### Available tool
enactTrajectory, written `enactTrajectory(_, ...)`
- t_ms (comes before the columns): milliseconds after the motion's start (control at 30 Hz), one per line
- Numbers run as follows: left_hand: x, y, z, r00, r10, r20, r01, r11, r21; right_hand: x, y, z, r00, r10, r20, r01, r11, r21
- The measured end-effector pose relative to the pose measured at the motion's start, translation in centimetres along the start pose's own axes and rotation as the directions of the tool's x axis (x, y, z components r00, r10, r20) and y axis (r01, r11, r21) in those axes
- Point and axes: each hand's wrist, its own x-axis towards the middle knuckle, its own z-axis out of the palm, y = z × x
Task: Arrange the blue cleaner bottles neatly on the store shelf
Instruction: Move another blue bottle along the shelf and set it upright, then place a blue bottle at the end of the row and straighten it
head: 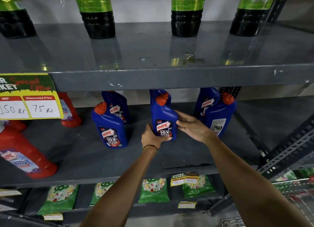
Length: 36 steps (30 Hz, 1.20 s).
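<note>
Near the centre of the frame, both hands close around one blue cleaner bottle (164,118) that stands upright on the middle shelf (85,152), its label facing the camera. The left hand (153,136) cups the bottle's lower left corner, thumb pressed across the foot of the label. The right hand (190,125) lies against the bottle's right side, fingers together and wrapped toward its back. A second blue bottle (110,126) stands just left of it, apart, with a third (117,106) close behind. At right of centre a turned bottle (219,116) shows its back label, partly covering another (206,103). Red cleaner bottles (25,159) fill the left edge, below a yellow price tag (30,106). Dark green-labelled bottles (97,14) line the upper shelf.
</note>
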Motion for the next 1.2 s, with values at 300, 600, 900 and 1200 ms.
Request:
enactTrajectory(300,-0.8,-0.8,0.7,0.999,-0.030,-0.021,0.031,0.998,0.048,-0.2,1.3,0.1,0.998,0.038,-0.046,-0.040,0.998,-0.045)
enactTrajectory(600,-2.0,-1.2,0.4,0.996,-0.089,-0.024,0.090,0.995,0.035,-0.9,1.3,0.1,0.950,0.056,-0.306,-0.070,0.997,-0.034)
enactTrajectory(900,-5.6,-1.9,1.9,0.999,-0.018,-0.032,0.018,1.000,-0.008,-4.9,3.9,-1.4,0.669,0.062,-0.741,-0.037,0.998,0.050)
enactTrajectory(1200,-6.2,0.9,8.0,0.986,0.071,0.154,-0.081,0.995,0.059,-8.4,3.4,-7.2,0.477,-0.022,-0.879,-0.063,0.996,-0.059)
